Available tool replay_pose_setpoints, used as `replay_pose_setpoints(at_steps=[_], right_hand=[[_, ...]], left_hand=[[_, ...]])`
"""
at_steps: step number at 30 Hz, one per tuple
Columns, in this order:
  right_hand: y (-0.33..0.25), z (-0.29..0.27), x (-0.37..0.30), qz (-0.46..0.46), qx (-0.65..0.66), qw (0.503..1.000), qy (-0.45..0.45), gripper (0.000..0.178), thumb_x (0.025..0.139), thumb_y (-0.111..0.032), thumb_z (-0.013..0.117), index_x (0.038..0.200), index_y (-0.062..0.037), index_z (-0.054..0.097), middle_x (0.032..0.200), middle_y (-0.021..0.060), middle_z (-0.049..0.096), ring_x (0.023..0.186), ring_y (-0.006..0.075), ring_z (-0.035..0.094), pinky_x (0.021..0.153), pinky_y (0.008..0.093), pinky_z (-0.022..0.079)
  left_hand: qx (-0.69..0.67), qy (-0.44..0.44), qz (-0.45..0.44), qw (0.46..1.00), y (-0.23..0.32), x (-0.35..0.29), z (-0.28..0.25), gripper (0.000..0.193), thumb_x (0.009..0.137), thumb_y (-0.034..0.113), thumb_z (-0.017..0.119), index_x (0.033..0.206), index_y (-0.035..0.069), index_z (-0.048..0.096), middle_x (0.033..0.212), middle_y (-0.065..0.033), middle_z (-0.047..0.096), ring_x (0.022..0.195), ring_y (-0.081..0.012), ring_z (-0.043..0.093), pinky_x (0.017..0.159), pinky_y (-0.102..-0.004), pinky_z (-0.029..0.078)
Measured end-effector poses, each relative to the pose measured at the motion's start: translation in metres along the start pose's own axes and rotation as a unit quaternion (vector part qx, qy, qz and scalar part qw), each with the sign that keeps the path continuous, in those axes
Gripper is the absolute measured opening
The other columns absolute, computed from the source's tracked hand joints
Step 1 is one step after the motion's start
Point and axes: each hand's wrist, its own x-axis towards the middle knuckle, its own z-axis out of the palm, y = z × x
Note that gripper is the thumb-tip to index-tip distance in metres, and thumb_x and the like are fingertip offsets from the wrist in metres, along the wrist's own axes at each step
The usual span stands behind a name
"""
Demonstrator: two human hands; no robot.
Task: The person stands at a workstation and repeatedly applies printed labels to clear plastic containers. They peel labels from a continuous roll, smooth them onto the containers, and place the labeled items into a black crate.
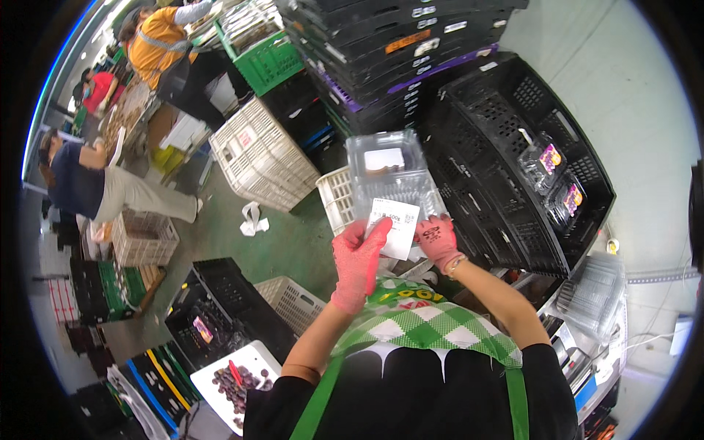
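Note:
Pink-red work gloves cover both my hands. My left hand (357, 262) pinches a white printed label (397, 229) between thumb and fingers. Just beyond it, a clear plastic clamshell container (386, 155) lies opened out, with a smaller white label inside its far half. My right hand (438, 244) is close by on the right, fingers curled at the container's near right edge; what is between them is hidden. Under the container, a white slatted crate (335, 199) shows on the left.
Black crates (477, 176) rise at the right, one holding grape-labelled clear packs (565, 199). Stacked black trays (396, 44) stand ahead. Nested clear containers (598, 293) sit at right. A white tray of dark grapes (213, 374) with red-handled scissors is lower left. Several people work at far left.

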Motion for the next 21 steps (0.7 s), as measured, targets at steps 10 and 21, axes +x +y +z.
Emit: replay_pose_setpoints(at_steps=[10, 21], right_hand=[[0.003, -0.004, 0.036, -0.127, 0.188, 0.964, -0.140, 0.023, 0.082, -0.030, 0.044, 0.076, -0.0149, 0.060, 0.083, 0.0077, 0.062, 0.079, 0.0274, 0.060, 0.069, 0.0369, 0.047], [0.005, -0.009, 0.039, 0.018, 0.119, 0.981, -0.150, 0.021, 0.066, -0.024, 0.052, 0.074, -0.0096, 0.064, 0.082, 0.0096, 0.064, 0.074, 0.0279, 0.061, 0.065, 0.0388, 0.049]], left_hand=[[-0.003, -0.016, -0.008, 1.000, 0.002, 0.013, -0.015, 0.018, 0.076, 0.017, 0.066, 0.075, 0.000, 0.062, 0.065, 0.0008, 0.057, 0.055, -0.0053, 0.049, 0.048, -0.0204, 0.039], [0.050, -0.086, 0.053, 0.994, 0.001, -0.003, 0.001, 0.015, 0.083, 0.011, 0.056, 0.084, -0.004, 0.059, 0.075, -0.0041, 0.059, 0.064, -0.0080, 0.051, 0.053, -0.0215, 0.039]])
